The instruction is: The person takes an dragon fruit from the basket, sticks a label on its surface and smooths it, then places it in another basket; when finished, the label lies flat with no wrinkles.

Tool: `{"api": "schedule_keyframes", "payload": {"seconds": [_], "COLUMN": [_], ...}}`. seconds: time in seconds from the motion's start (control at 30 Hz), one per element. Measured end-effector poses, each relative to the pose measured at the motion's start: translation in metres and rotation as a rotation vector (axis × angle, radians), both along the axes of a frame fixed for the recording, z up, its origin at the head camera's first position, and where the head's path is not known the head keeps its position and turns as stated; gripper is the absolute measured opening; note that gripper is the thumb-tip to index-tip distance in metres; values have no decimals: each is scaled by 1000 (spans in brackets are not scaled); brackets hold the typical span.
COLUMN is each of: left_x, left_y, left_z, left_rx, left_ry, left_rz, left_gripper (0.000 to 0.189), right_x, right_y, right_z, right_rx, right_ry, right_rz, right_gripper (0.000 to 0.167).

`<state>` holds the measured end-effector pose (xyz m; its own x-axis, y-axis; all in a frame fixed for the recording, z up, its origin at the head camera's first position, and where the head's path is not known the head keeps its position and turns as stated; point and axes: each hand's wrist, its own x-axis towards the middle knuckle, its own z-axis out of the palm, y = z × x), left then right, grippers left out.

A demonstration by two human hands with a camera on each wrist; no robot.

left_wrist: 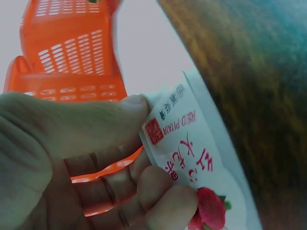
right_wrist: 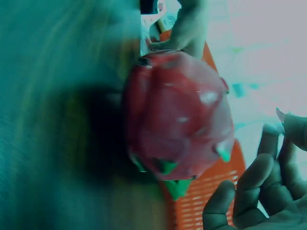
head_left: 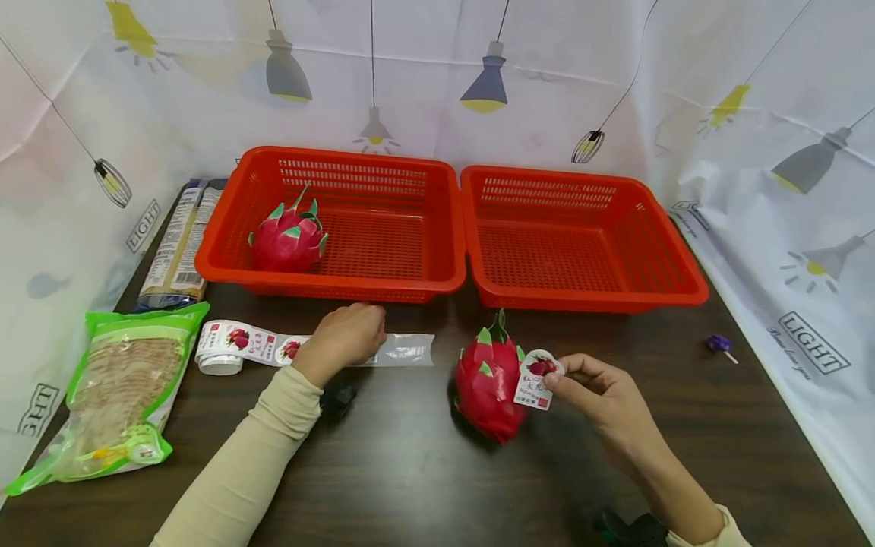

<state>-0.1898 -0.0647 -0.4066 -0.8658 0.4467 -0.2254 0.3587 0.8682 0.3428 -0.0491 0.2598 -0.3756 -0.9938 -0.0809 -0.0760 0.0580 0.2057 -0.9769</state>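
A roll of printed fruit labels [head_left: 253, 343] lies partly unrolled on the table, its bare backing end pointing right. My left hand [head_left: 349, 334] pinches the strip between thumb and fingers, as the left wrist view shows beside a label [left_wrist: 184, 129] printed RED PITAYA. My right hand [head_left: 604, 399] holds one loose label sticker [head_left: 536, 380] by its edge, between thumb and forefinger. Just left of that sticker a dragon fruit [head_left: 488, 387] lies on the table, stem away from me; the sticker overlaps its right side in the head view. Whether they touch I cannot tell.
Two red baskets stand side by side at the back. The left basket [head_left: 437, 285] contains another dragon fruit [head_left: 290, 239]; the right one [head_left: 581, 298] sits beside it. Packaged food [head_left: 130, 380] and a second packet [head_left: 181, 243] lie at left. A purple-wrapped lollipop [head_left: 718, 343] is far right.
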Motion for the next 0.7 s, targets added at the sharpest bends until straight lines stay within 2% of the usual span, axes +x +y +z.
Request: {"api": "schedule_keyframes", "payload": {"seconds": [0.2,0.47,0.7], "left_x": [1,4,8], "left_y": [-1,0,3], "left_z": [-7,-12,-14], "left_rx": [-35,-36,-28], "left_ry": [37,77,123], "left_rz": [12,27,35], "left_gripper": [14,12,13], "right_x": [1,-1,1], "right_y": [-1,-14,-19], "right_z": [-18,-22,-25], "right_rx": [-22,40,83], "right_ry": [-65,-128,-100], "right_rz": [37,-124,-149], "right_gripper": [9,14,17]}}
